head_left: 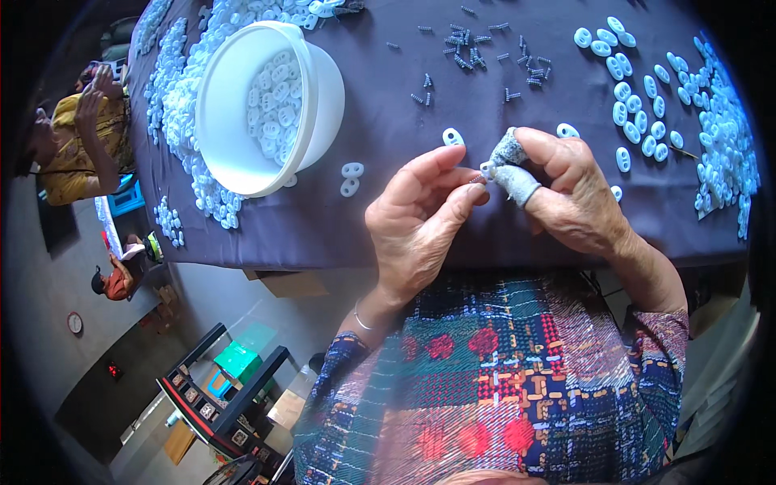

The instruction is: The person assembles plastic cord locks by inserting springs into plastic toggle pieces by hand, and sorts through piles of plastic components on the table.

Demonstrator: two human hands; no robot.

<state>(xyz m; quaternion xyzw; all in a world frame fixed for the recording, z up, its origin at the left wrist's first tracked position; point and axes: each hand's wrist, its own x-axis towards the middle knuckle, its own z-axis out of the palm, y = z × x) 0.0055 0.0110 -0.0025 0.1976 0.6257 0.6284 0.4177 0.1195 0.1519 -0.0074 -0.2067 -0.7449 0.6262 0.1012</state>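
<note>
Over the dark tablecloth (356, 234), my two hands meet at their fingertips. Thumb and forefinger of my left hand (416, 218) pinch a tiny metal spring (478, 179). My right hand (578, 194) has grey cloth covers on its thumb and forefinger, which close on a small white plastic piece (487, 168) touching the spring's end. The fingers partly hide both parts. Just beyond my left fingertips lies a white oval piece (453, 137) with holes; another oval piece (568, 130) shows behind my right knuckles. Loose dark springs (465, 44) are scattered farther back.
A white tub (323, 93) holding many oval pieces (275, 109) stands at left, beside a long heap (178, 105) of them. More ovals (634, 105) and another heap (723, 133) spread at right, near a thin stick (685, 152). Two other people sit at far left.
</note>
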